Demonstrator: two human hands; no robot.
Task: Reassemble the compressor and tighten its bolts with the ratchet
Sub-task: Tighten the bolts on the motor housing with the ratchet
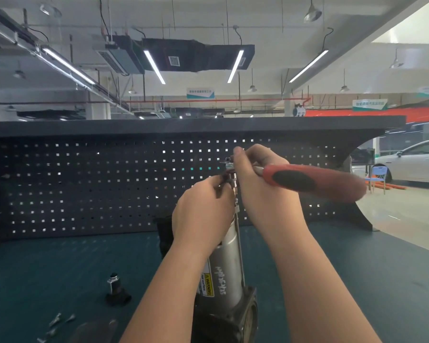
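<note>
Head view: the compressor [227, 266] stands upright on the green worktop [60, 268] at about 6 o'clock in the frame, a silver cylinder with a yellow warning label, seated on a dark square base. A long through-bolt [238, 233] runs up its right flank. At the top end, near the middle of the frame, both hands meet. The left hand [203, 211] wraps the upper part of the cylinder, its fingers curled and pinching small hardware at the bolt's head. The right hand [260, 184] grips the ratchet [307, 180] close to its head, thumb raised; the red and black handle points toward 3 o'clock and is blurred.

The step looks like seating the ratchet's socket on the bolt head. To do it well, keep the left hand steadying the cylinder, square the socket on the head before swinging, and start the threads lightly so they do not cross.

At 8 o'clock on the worktop lie a small black fitting [117, 290] and a few loose bolts [57, 323], likely yet to go in.
</note>
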